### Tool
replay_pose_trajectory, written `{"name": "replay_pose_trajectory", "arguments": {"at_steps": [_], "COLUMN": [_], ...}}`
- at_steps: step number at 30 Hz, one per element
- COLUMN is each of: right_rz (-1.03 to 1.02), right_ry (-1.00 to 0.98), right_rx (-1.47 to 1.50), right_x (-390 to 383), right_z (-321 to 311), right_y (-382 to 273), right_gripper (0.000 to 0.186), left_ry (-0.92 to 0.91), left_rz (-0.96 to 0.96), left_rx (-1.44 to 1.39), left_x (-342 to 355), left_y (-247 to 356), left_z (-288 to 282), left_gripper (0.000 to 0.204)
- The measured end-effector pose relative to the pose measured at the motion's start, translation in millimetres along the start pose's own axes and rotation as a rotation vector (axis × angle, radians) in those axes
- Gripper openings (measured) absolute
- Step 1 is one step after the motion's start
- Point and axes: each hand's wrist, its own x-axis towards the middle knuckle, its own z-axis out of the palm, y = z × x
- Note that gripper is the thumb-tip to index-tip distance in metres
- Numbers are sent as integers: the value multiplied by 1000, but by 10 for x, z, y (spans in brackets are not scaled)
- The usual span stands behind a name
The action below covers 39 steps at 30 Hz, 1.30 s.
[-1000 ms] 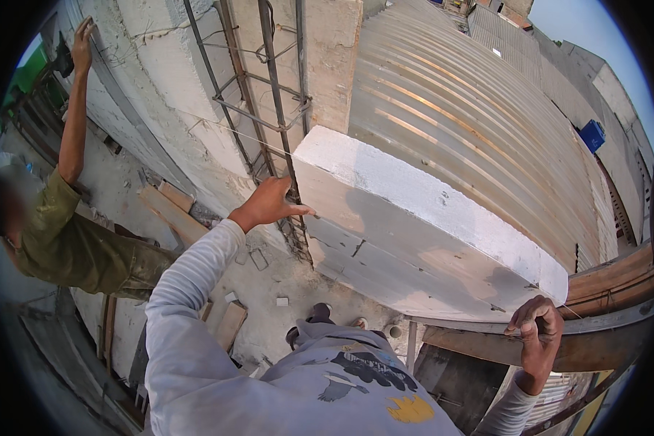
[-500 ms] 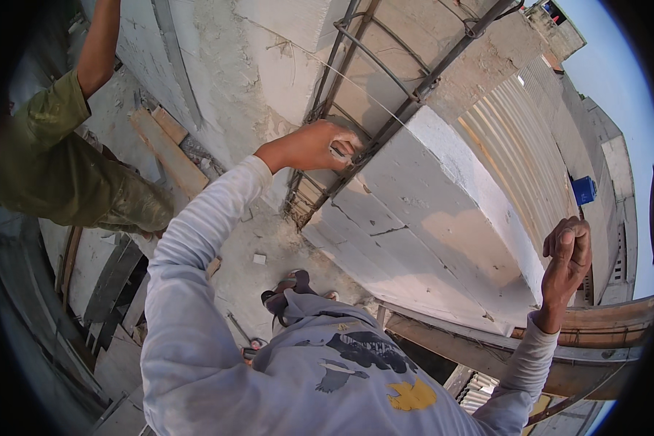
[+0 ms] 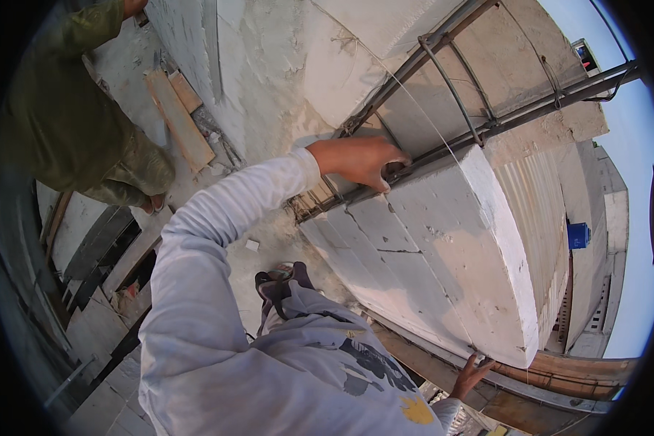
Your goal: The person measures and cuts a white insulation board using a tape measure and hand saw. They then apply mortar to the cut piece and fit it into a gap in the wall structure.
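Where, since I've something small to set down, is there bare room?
Bare: floor between the rebar cage and the feet; narrow top of the block wall. Crowded: the cage, at the left hand; the floor around the planks.

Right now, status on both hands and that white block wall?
Left hand at dark steel rebar cage, left end of white block wall. Right hand near wall's lower right corner. Olive-clad coworker at left, apart from hands.

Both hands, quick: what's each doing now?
Left hand: curled at the steel bars; whether it grips one cannot be told.
Right hand: open, at the lower edge of the white block wall.
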Motion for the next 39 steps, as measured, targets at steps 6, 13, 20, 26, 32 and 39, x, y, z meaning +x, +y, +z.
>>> {"name": "replay_pose_trajectory", "arguments": {"at_steps": [6,13,20,26,32,39], "right_rz": [188,146,190,209,219,197], "right_ry": [-252,-250,-231,-256,-271,-261], "right_rx": [237,269,253,268,228,138], "right_x": [200,214,213,249,282,244], "right_z": [-159,-179,-161,-175,-185,-274], "right_y": [-299,-227,-479,-177,-144,-369], "right_gripper": [57,49,59,62,64,60], "left_ry": [24,50,42,52,59,31], "left_rz": [-75,-64,-15,2,-17,-36], "left_rx": [39,5,35,43,41,-1], "left_x": [32,57,76,106,90,89], "left_y": [95,66,25,2,-11,-15], "left_z": [51,75,59,76,82,87], "left_gripper": [84,85,87,90,90,92]}}
